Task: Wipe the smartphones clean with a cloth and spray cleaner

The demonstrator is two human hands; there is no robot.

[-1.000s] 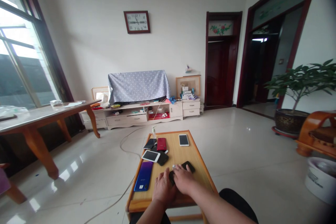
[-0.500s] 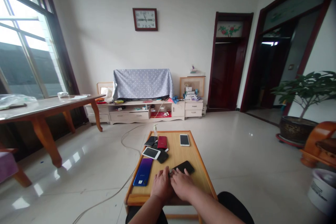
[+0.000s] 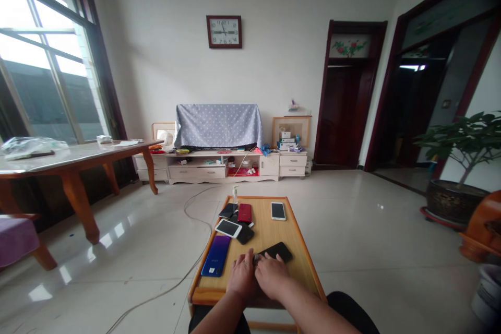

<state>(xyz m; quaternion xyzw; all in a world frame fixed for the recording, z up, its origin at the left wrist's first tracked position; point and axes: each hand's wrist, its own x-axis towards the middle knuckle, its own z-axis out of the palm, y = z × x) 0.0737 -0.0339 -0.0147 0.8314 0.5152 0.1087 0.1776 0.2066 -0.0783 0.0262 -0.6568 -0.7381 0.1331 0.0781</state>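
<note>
A black phone (image 3: 281,252) lies slantwise on the small wooden table (image 3: 301,266), its near end covered by my hands. My right hand (image 3: 272,275) rests over that end with bent fingers, gripping it, thumb toward the phone. Close beside it, touching, my left hand (image 3: 241,274) has its fingers drawn together. Between the fingertips shows a small pale piece (image 3: 256,258), too small to make out. Left of my hands lies a blue-purple phone (image 3: 216,257).
Farther up the table are a white phone (image 3: 228,228), a black phone (image 3: 245,233), a red phone (image 3: 245,213), a dark phone (image 3: 227,210), another white phone (image 3: 278,211) and a clear pump bottle (image 3: 235,194). A cable (image 3: 172,287) runs over the floor at left.
The whole view has shifted slightly, so the room appears farther right. My hands stay together at the black phone; the pale piece between them is now more covered by fingers.
</note>
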